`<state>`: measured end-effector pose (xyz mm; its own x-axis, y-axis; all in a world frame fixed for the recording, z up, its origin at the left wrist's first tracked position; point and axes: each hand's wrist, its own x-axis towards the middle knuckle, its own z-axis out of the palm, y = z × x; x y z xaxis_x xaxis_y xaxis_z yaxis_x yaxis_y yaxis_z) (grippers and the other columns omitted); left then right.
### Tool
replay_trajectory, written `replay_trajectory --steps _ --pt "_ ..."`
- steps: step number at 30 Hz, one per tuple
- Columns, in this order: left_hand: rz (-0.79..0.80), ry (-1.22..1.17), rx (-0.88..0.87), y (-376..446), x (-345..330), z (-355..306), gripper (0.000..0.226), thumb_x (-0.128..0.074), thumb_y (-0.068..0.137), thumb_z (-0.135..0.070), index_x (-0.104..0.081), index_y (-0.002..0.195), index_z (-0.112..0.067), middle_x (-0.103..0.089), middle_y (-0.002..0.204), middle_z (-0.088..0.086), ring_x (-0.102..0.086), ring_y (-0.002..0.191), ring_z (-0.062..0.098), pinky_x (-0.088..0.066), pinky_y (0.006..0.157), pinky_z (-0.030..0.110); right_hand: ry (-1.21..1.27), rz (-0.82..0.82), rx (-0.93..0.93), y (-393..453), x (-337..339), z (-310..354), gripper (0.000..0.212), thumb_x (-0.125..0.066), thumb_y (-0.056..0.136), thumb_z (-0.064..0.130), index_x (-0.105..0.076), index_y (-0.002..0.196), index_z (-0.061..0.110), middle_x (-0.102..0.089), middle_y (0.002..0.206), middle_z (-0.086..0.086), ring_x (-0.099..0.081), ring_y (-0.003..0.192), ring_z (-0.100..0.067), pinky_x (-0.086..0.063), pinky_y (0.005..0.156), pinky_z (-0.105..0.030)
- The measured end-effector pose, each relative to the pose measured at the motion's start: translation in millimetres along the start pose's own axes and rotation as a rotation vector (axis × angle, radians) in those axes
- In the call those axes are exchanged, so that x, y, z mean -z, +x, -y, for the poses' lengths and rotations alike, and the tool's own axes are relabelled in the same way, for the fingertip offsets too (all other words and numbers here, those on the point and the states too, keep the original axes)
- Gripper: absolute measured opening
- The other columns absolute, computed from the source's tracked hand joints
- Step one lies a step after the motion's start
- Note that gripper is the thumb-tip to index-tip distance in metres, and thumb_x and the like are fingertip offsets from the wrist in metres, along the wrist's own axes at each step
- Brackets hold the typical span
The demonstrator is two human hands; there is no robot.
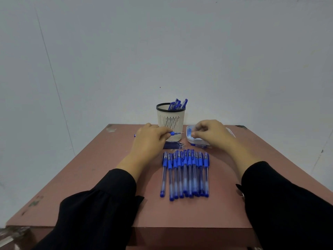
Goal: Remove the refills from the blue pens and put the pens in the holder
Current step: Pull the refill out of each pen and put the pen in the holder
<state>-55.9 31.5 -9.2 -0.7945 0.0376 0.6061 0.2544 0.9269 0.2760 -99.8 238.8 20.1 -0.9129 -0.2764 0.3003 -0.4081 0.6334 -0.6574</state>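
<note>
My left hand (149, 139) grips a blue pen (175, 133) lying level, its bare tip pointing right in front of the cream slotted holder (170, 120). Several blue pens stand in that holder. My right hand (210, 134) hovers over a white tray (191, 139) with its fingers curled; I cannot tell whether they pinch anything. A few dark refills (173, 145) lie side by side on the table below the held pen. A row of several capped blue pens (185, 175) lies nearer to me.
The reddish-brown table (100, 177) ends against a pale wall behind the holder. One loose blue pen (199, 145) lies in front of the tray. Black sleeves cover both forearms.
</note>
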Motion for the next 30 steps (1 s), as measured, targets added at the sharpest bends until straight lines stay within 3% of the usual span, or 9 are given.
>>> replay_trajectory --steps 3,8,10,14,17,21,25,27,30 --pt "-0.015 0.003 0.01 0.3 1.4 -1.0 0.027 -0.046 0.097 -0.034 -0.064 0.117 -0.032 -0.068 0.106 -0.007 -0.046 0.094 0.016 -0.039 0.084 0.035 0.258 -0.014 -0.032 1.2 -5.5 8.5 0.009 -0.07 0.083 0.009 -0.07 0.092 0.011 -0.07 0.084 -0.002 -0.057 0.067 -0.007 -0.046 0.064 -0.014" --pt "-0.024 -0.007 -0.001 0.4 -1.2 -1.3 0.026 -0.047 0.097 -0.035 -0.064 0.116 -0.033 -0.068 0.105 -0.008 -0.047 0.092 0.016 -0.038 0.082 0.035 0.412 0.036 -0.045 -5.2 -10.5 13.9 0.013 -0.068 0.085 0.006 -0.071 0.097 0.006 -0.07 0.079 -0.001 -0.059 0.056 -0.001 -0.047 0.052 -0.008" --pt "-0.027 -0.032 -0.013 0.2 -2.5 -1.6 0.025 -0.048 0.096 -0.034 -0.065 0.115 -0.033 -0.068 0.102 -0.008 -0.044 0.088 0.014 -0.037 0.081 0.034 0.49 0.077 -0.071 -9.1 -12.0 18.0 0.009 -0.066 0.087 0.005 -0.069 0.096 0.005 -0.07 0.077 -0.008 -0.06 0.053 -0.004 -0.05 0.05 -0.014" --pt "-0.034 -0.052 -0.047 -1.3 -2.3 -3.2 0.025 -0.048 0.096 -0.033 -0.066 0.114 -0.032 -0.068 0.097 -0.006 -0.041 0.086 0.013 -0.037 0.08 0.034 0.516 0.123 -0.121 -9.9 -18.5 18.9 0.015 -0.064 0.091 0.015 -0.069 0.095 0.002 -0.07 0.076 -0.01 -0.058 0.071 -0.028 -0.053 0.071 -0.041" --pt "-0.057 -0.079 -0.074 -1.8 -0.7 -6.5 0.024 -0.05 0.096 -0.031 -0.067 0.113 -0.028 -0.068 0.093 -0.004 -0.04 0.083 0.013 -0.034 0.076 0.031 0.523 0.137 -0.155 -10.1 -23.3 22.5 0.033 -0.057 0.096 0.028 -0.068 0.089 -0.003 -0.062 0.069 -0.009 -0.053 0.074 -0.028 -0.048 0.069 -0.036" --pt "-0.079 -0.091 -0.073 -2.9 1.6 -8.8 0.024 -0.05 0.096 -0.031 -0.067 0.113 -0.029 -0.068 0.089 -0.005 -0.04 0.082 0.013 -0.03 0.073 0.029 0.44 0.103 -0.114 -10.9 -22.4 22.9 0.051 -0.054 0.093 0.046 -0.069 0.084 -0.001 -0.068 0.078 -0.021 -0.061 0.073 -0.033 -0.055 0.077 -0.047" --pt "-0.081 -0.093 -0.069 -3.0 2.8 -8.5 0.024 -0.049 0.096 -0.031 -0.067 0.113 -0.03 -0.068 0.091 -0.006 -0.041 0.081 0.013 -0.032 0.074 0.03 0.442 0.148 -0.009 -12.0 -17.6 20.7 0.017 -0.067 0.089 0.022 -0.064 0.099 0.01 -0.064 0.082 -0.021 -0.059 0.067 -0.03 -0.052 0.054 -0.034" --pt "-0.078 -0.095 -0.069 -3.2 2.9 -8.8 0.024 -0.049 0.096 -0.031 -0.066 0.113 -0.03 -0.068 0.091 -0.005 -0.041 0.082 0.013 -0.031 0.074 0.03 0.415 0.142 0.014 -10.6 -18.5 19.2 0.011 -0.068 0.088 0.016 -0.064 0.097 0.011 -0.063 0.079 -0.021 -0.059 0.066 -0.029 -0.053 0.06 -0.038" --pt "-0.083 -0.11 -0.073 -3.7 3.4 -9.0 0.024 -0.05 0.096 -0.031 -0.067 0.114 -0.029 -0.068 0.089 -0.005 -0.041 0.082 0.014 -0.031 0.074 0.029 0.41 0.147 -0.011 -10.7 -20.1 18.5 0.02 -0.065 0.089 0.032 -0.069 0.081 0.014 -0.062 0.086 -0.032 -0.056 0.067 -0.031 -0.051 0.067 -0.044"
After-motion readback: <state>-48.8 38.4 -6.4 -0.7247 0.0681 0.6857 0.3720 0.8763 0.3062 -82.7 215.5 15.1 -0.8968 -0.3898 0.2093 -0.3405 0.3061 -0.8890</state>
